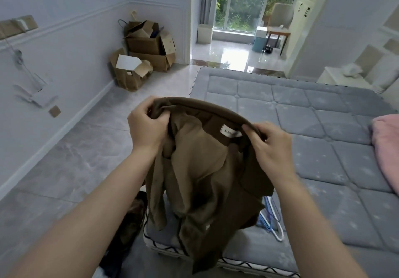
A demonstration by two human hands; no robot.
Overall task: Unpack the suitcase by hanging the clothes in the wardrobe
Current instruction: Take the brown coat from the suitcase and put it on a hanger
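A dark brown jacket (207,180) with a lighter brown lining and a white neck label hangs in the air over the near corner of the bed. My left hand (146,126) grips its collar at the left end. My right hand (267,144) pinches the collar at the right, beside the label. The jacket's lower part drapes down onto the grey quilted mattress (302,109). Blue and white clothes hangers (272,221) lie on the mattress, partly hidden behind the jacket. A dark open suitcase (127,223) sits on the floor below my left forearm, mostly hidden.
Stacked cardboard boxes (144,55) fill the far left corner. A pink cloth (386,146) lies at the bed's right edge. White cabinets (306,18) with dark handles stand at the far right. A doorway opens onto a glossy floor, a chair (278,27) and a window.
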